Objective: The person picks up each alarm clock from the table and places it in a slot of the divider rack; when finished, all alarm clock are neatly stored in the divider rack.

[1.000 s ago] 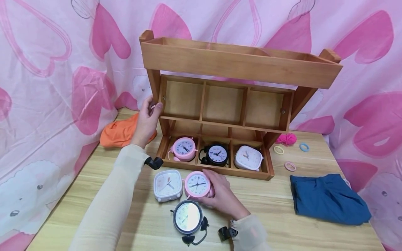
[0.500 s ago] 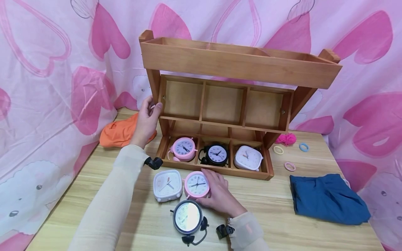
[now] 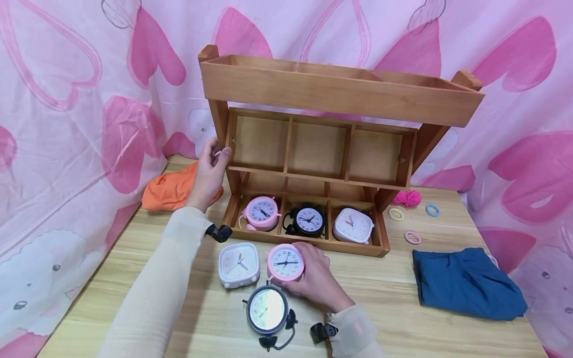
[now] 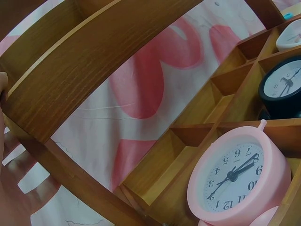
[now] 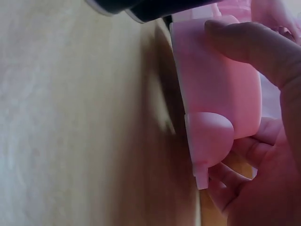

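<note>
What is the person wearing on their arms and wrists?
Both arms are in long, close-fitting cream sleeves down to the wrists. The left sleeve and right sleeve each carry a small black camera mount at the wrist: left, right. Both hands are bare, with no gloves or rings visible.

A big pink cloth (image 3: 67,99) with dark pink hearts hangs behind the desk and down both sides, like soft walls. Little white sheep are printed low on it at the left. The desk (image 3: 394,298) is light wood with long stripes in it. A brown wooden shelf (image 3: 340,94) stands at the back edge of the desk, in the middle. It has a long tray on top and small boxes below. The light is bright and even all over.
</note>
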### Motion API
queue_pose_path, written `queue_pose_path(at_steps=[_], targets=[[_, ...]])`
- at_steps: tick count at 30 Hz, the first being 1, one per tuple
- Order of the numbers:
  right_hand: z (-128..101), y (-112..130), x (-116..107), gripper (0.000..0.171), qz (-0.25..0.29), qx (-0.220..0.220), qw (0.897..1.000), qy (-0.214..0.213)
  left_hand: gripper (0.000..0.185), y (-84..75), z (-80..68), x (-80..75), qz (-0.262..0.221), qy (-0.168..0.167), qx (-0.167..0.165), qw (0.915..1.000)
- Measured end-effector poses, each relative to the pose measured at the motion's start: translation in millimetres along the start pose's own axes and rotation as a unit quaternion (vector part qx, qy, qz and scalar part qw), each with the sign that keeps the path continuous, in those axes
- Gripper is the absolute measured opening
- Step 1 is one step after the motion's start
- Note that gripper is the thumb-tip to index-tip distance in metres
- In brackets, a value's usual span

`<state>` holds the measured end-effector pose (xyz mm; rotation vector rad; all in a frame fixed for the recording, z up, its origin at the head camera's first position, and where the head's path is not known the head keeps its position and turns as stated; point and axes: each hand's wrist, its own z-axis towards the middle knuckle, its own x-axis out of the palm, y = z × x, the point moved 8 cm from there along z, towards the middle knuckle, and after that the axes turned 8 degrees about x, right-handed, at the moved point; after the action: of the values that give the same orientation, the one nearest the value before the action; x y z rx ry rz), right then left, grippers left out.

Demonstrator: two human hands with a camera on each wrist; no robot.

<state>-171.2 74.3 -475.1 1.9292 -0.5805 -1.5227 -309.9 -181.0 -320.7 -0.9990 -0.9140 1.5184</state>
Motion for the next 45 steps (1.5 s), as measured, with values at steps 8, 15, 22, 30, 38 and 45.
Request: queue_pose_path(at_steps=[8,15,22,30,38,45], targets=[[-20,7,-33,0.105,0.017,-0.001,0.998,-0.052,0.055,0.5,-1.0,-0.3,0.003,0.003,-0.009,0.9999],[-37,22,-85,0.101,0.033,-0.052,0.990,-0.126,0.055,2.1,-0.6,0.0,0.005,0.004,-0.011,0.9999],[-43,33,-145,0.098,0.025,-0.079,0.972,-0.219,0.054,1.6,-0.3,-0.2,0.000,0.001,-0.008,1.0000],[-35,45,-204,0.091,0.020,-0.097,0.954,-0.284,0.055,1.7,-1.7,0.7,-0.003,0.005,-0.015,0.9999],[-15,46,-246,0.090,0.003,-0.109,0.936,-0.335,0.054,0.8,-0.5,-0.5,0.002,0.005,-0.007,1.0000],[6,40,-262,0.091,-0.023,-0.110,0.925,-0.364,0.054,17.0,5.3,-2.5,0.002,-0.001,-0.004,1.0000]])
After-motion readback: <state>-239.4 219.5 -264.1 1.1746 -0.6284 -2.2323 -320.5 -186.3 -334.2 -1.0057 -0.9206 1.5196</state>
